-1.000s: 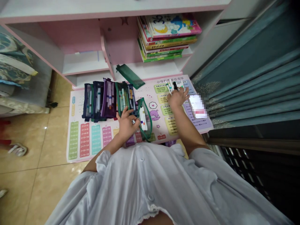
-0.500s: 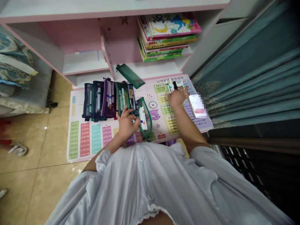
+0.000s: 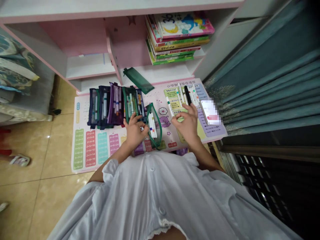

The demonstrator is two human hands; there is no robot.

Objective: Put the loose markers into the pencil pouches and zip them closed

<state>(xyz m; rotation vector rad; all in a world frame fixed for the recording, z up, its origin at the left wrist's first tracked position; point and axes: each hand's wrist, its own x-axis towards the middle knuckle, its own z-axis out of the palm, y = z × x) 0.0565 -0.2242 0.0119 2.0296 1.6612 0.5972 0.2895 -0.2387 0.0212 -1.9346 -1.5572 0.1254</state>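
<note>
My left hand (image 3: 135, 132) is closed in a pinch at the left edge of a green mesh zip pouch (image 3: 160, 130). That pouch gapes wide, and several white markers (image 3: 152, 124) lie inside it. Between the thumb and forefinger of my right hand (image 3: 188, 124) is a white marker (image 3: 169, 106), tilted with its far end toward the shelf. Beyond that hand, more white markers (image 3: 180, 95) and one black marker (image 3: 187, 94) lie loosely side by side on the printed desk mat (image 3: 82, 133).
Several filled mesh pouches, including a purple one (image 3: 115, 106), lie in a row at left. A flat green pouch (image 3: 139, 80) rests against the shelf edge. Stacked books (image 3: 175, 46) fill the shelf's right side. A lit phone (image 3: 210, 112) lies near the curtain (image 3: 262, 73).
My right hand has drawn back from the loose markers toward the pouch, now with a white marker in its fingers. My left hand stays at the pouch edge.
</note>
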